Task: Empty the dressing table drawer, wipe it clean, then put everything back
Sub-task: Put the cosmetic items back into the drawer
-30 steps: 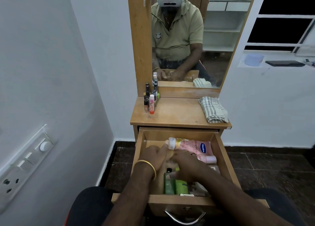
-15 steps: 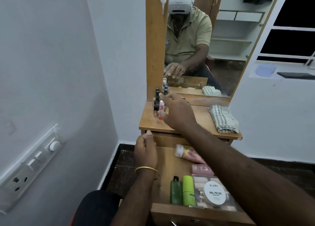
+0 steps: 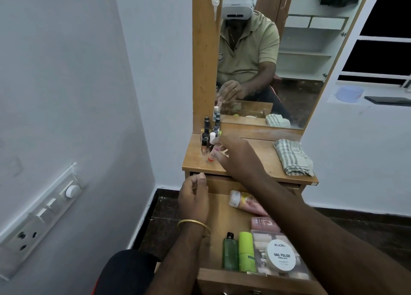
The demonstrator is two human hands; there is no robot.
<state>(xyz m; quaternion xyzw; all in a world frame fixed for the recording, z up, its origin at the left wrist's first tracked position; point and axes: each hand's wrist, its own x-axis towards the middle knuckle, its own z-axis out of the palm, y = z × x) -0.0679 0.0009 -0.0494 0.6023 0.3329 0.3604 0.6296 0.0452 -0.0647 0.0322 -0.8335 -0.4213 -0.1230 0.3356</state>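
Note:
The wooden drawer point(image 3: 244, 279) stands pulled out below the dressing table top point(image 3: 262, 152). In it lie a pink lotion bottle point(image 3: 246, 202), a small pink tube point(image 3: 264, 223), a dark green bottle point(image 3: 230, 253), a lime green bottle point(image 3: 245, 252) and a clear box with a round nail polish remover tin point(image 3: 281, 257). My right hand point(image 3: 238, 157) reaches over the table top, fingers pinched on a small pink item beside the cluster of small bottles point(image 3: 210, 134). My left hand point(image 3: 195, 197), loosely curled with nothing seen in it, hovers over the drawer's rear left corner.
A folded checked cloth point(image 3: 292, 158) lies on the right of the table top. The mirror point(image 3: 278, 72) rises behind it, with a key point(image 3: 215, 1) hanging in its frame. A switch panel point(image 3: 44, 210) is on the left wall; dark floor tiles surround the table.
Both hands have left the drawer's contents. My right hand rose to the small bottles on the table top; my left lifted to the drawer's rear left. The view has shifted closer.

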